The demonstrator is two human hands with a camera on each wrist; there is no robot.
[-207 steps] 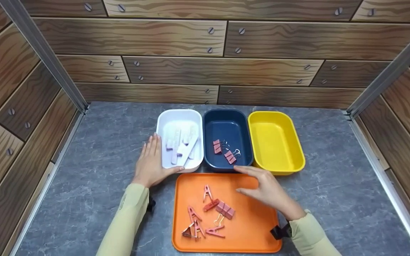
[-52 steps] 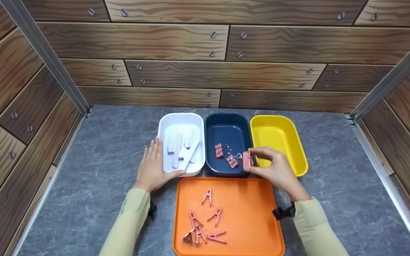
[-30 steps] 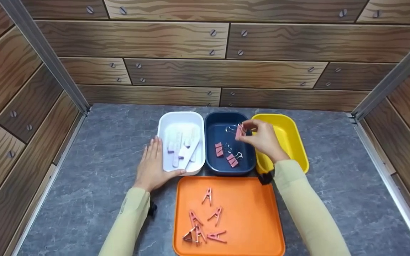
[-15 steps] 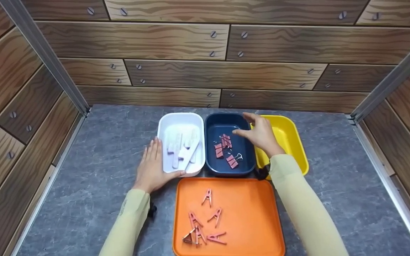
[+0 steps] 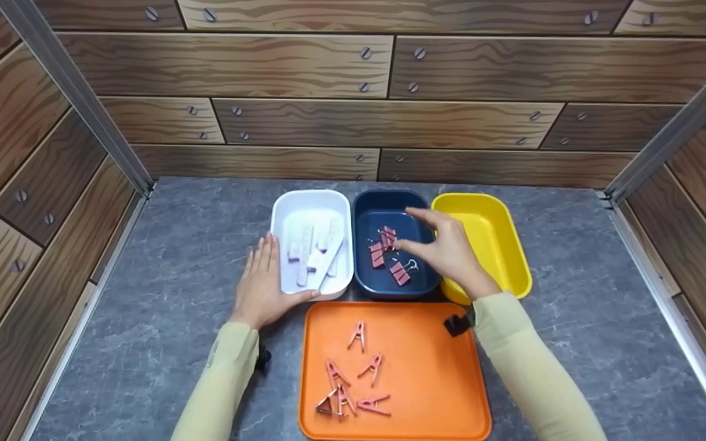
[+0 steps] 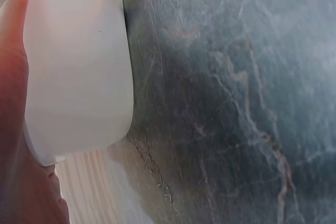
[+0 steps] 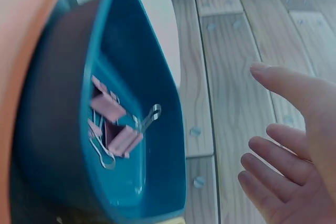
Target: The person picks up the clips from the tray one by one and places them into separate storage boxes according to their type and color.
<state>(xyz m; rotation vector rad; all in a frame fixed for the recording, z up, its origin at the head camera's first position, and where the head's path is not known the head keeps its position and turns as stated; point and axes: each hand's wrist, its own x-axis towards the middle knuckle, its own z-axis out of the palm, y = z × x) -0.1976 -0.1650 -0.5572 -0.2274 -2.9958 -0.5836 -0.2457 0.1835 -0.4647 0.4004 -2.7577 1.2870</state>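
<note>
My left hand lies along the left side of the white bin, fingers straight and thumb at its front corner. In the left wrist view, the hand touches the bin's outer wall. My right hand hovers over the right side of the navy bin, thumb and fingers spread with nothing between them. Inside that bin lie three pink binder clips, also seen in the right wrist view as pink clips with wire handles. The right palm appears bare there.
Several pink clothespins lie on the orange tray in front of the bins, with one binder clip at its lower left. White handled pieces fill part of the white bin. A yellow bin stands at the right.
My right hand took a pink binder clip from the tray, carried it over the navy bin and released it inside. Since then the hand has drawn slightly nearer. My left hand has stayed put.
</note>
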